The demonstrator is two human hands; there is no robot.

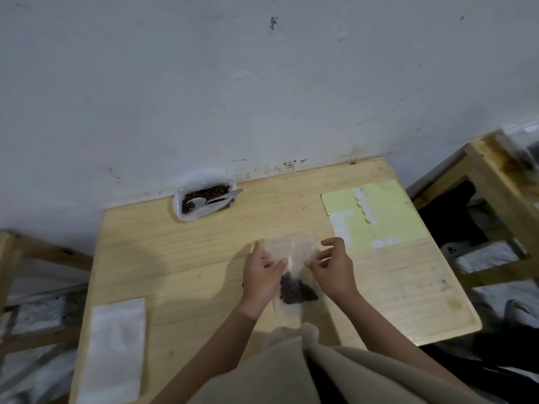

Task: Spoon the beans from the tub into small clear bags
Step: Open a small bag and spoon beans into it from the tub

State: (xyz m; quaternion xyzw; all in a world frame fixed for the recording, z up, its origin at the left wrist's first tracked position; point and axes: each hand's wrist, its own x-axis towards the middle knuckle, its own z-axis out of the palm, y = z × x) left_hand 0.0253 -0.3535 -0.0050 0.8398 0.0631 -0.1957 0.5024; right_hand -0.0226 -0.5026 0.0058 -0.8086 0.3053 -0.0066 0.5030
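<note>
A small clear bag (291,252) lies on the wooden table (180,258) near its middle, with dark beans (294,290) gathered in its near end. My left hand (262,278) grips the bag's left side and my right hand (332,269) pinches its right side, both near the mouth. At the table's far edge by the wall stands the clear tub (204,199), part full of brown beans. A white plastic spoon (210,199) rests inside the tub, its handle sticking out to the right.
A stack of flat clear bags (113,348) lies at the table's near left corner. A pale yellow sheet with white stickers (376,214) lies at the far right. Wooden furniture frames (501,182) flank the table on both sides. My beige clothing (320,374) overlaps the near edge.
</note>
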